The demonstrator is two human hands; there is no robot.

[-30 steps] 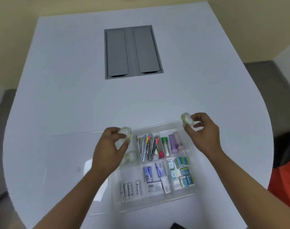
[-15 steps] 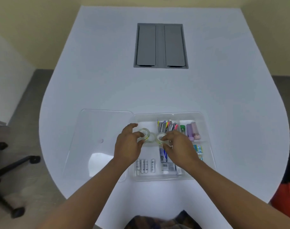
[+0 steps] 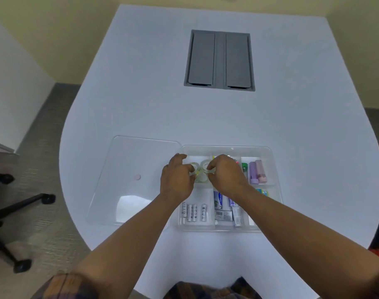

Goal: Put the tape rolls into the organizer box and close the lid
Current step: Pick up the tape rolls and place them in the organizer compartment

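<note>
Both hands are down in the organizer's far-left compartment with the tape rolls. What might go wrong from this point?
1. The tape rolls crowd one compartment; if they stack high, the lid may not shut flat.
2. The left hand and right hand work close together and could knock a roll out while letting go.
3. The clear lid lies open on the table left of the organizer box; swinging it over could catch a protruding roll.

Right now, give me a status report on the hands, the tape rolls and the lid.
Left hand and right hand both pinching tape rolls over the organizer box far-left compartment. Lid open, flat on the left. Nothing blocking.
</note>
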